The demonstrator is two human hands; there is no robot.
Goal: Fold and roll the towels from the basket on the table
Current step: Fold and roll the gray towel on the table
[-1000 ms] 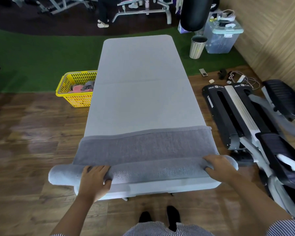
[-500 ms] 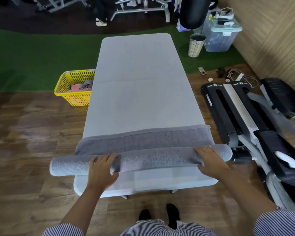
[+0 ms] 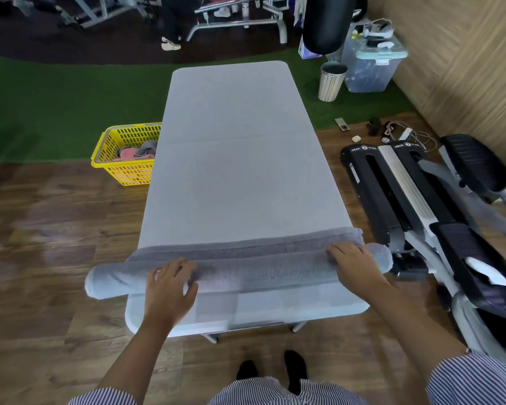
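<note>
beside the table (image 3: 231, 171), yellow basket (image 3: 126, 159) holds towels; open fingers (image 3: 173, 267) press the roll (image 3: 246, 271).

Both arms reach forward — left hand (image 3: 170, 285) and right hand (image 3: 352, 263) palms down, fingers spread.

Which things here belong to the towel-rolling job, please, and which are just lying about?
Job:
towel, half rolled
table
basket with more towels
left hand and right hand, on the roll

Lying about:
bin
storage box
stepper
cables
punch bag
</note>
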